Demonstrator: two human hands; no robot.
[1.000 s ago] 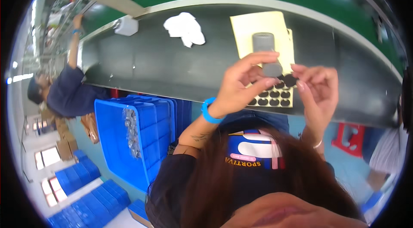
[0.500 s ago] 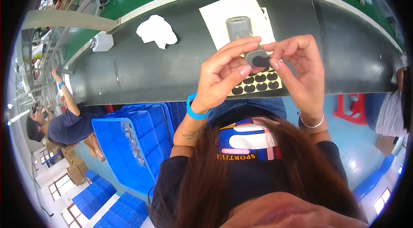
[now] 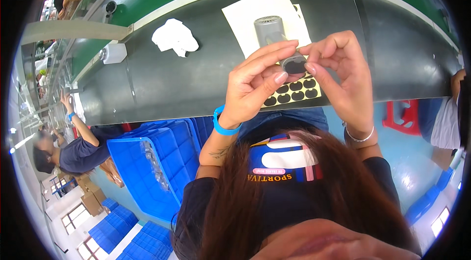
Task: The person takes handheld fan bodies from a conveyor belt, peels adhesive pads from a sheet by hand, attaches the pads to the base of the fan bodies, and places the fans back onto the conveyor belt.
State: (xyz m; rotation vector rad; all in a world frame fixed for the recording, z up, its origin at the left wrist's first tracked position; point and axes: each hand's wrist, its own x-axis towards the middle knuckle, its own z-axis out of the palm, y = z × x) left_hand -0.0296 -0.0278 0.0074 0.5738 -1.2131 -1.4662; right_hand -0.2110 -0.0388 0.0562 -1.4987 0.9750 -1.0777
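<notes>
My left hand [image 3: 257, 81] is closed round a grey part with a rounded end face [image 3: 291, 58], tilted toward me. Over that face lies a black rounded sticker [image 3: 295, 66]. The thumb and index finger of my right hand [image 3: 338, 66] pinch at the sticker's right edge. Just beyond my left fingers is a grey cylinder [image 3: 269, 28] with a vented end; whether it joins the held part is hidden by my fingers. Below my hands, a pale sheet of black stickers [image 3: 297, 95] reaches the table's near edge. A cream backing sheet [image 3: 240, 18] lies beneath the cylinder.
A crumpled white cloth [image 3: 174, 37] and a white bottle [image 3: 114, 53] are on the dark table [image 3: 196, 78] to the left. Blue crates [image 3: 147, 167] stand at my left, near a seated co-worker [image 3: 81, 149]. A red stool [image 3: 402, 117] is at right.
The black sticker has shifted left and now covers most of the grey end face. My right fingers stay at its edge. The view has shifted slightly.
</notes>
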